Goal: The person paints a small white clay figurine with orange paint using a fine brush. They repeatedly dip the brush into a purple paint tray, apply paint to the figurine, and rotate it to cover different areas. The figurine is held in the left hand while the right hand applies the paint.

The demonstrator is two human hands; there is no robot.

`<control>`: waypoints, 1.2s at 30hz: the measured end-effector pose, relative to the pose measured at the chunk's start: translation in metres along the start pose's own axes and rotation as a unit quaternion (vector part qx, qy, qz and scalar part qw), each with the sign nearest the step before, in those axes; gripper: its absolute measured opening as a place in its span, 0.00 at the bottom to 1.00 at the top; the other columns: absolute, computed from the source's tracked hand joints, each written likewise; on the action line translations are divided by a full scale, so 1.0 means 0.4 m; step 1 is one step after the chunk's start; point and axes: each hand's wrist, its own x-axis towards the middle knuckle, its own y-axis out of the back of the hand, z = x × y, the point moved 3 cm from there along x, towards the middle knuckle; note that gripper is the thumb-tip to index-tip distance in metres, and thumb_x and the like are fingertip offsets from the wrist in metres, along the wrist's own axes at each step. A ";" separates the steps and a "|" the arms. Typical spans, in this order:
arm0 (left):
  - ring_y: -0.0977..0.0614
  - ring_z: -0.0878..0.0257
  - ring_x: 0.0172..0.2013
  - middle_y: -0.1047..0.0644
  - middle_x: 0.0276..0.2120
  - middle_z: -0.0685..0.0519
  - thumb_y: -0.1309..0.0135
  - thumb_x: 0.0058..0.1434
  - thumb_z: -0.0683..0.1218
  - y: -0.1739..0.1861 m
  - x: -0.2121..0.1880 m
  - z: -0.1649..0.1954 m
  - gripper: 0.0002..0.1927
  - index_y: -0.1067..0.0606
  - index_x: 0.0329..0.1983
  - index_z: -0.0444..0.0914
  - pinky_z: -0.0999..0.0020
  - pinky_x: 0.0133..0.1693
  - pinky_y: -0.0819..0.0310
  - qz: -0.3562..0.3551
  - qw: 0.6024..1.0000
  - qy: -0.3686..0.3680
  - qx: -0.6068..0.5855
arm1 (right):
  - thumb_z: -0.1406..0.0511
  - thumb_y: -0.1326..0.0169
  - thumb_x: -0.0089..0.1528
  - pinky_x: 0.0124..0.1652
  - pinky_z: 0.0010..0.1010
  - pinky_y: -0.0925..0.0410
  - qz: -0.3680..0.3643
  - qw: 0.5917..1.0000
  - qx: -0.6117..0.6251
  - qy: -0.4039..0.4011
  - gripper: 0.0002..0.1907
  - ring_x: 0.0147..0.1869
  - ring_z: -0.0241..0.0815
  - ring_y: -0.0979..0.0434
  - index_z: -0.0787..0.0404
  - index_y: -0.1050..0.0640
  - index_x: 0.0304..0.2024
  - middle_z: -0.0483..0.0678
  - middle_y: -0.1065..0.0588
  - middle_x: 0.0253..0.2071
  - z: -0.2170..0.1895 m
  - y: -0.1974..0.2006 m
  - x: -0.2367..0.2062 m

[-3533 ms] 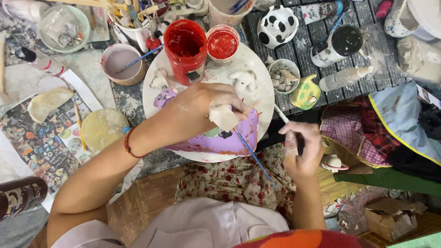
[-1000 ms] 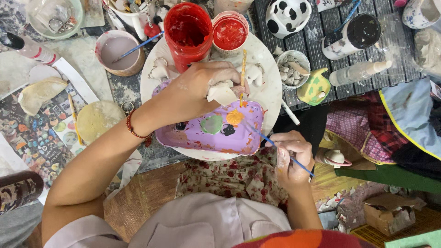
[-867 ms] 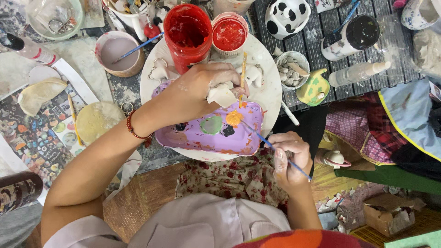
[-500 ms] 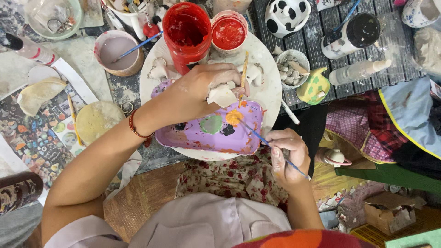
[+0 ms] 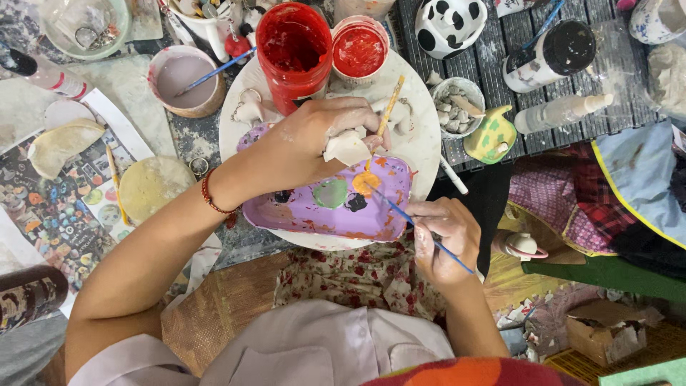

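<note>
Floral red-and-cream cloth (image 5: 357, 275) lies nearest, across the lap, under the wrists; I log it first, then work outward.

Right hand (image 5: 444, 239): fingers pressed together in a pinch on a thin blue-handled brush (image 5: 421, 227); the bristle end reaches up-left to an orange paint blob (image 5: 366, 183).

Purple palette tray (image 5: 336, 204): rests on the near half of a round white plate (image 5: 429, 143); it carries the orange blob, a green patch (image 5: 330, 193) and a dark dab (image 5: 355, 203); paint is mixed and ready, by my reading.

Left hand (image 5: 314, 143): curled over the tray's far edge, pinching a small unglazed white clay piece (image 5: 348, 148) together with a yellow-handled brush (image 5: 384, 118); a red bead bracelet (image 5: 209, 202) sits on the wrist.

Progress, as I judge it: the piece in the grip looks bare white on the faces I can see, so colouring seems hardly started; its underside is hidden; several other pale figurines (image 5: 249, 111) on the plate also appear unpainted.

Further off: a tall red paint jar (image 5: 293, 53) and its red-lined lid (image 5: 359, 50) at the plate's far rim; a mauve rinse bowl (image 5: 184, 80) with a blue brush to the left; a small bowl of pebbly bits (image 5: 457, 106) to the right; a black-spotted white pot (image 5: 449, 23) beyond that.
</note>
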 end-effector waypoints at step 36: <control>0.20 0.50 0.47 0.23 0.43 0.50 0.38 0.50 0.33 -0.006 0.006 -0.009 0.20 0.28 0.46 0.36 0.59 0.50 0.27 0.004 1.000 0.020 -0.009 | 0.67 0.59 0.75 0.43 0.34 0.30 0.086 0.982 0.146 -0.084 0.06 0.38 0.41 0.27 0.63 0.38 0.44 0.58 0.24 0.39 0.065 0.004 -0.037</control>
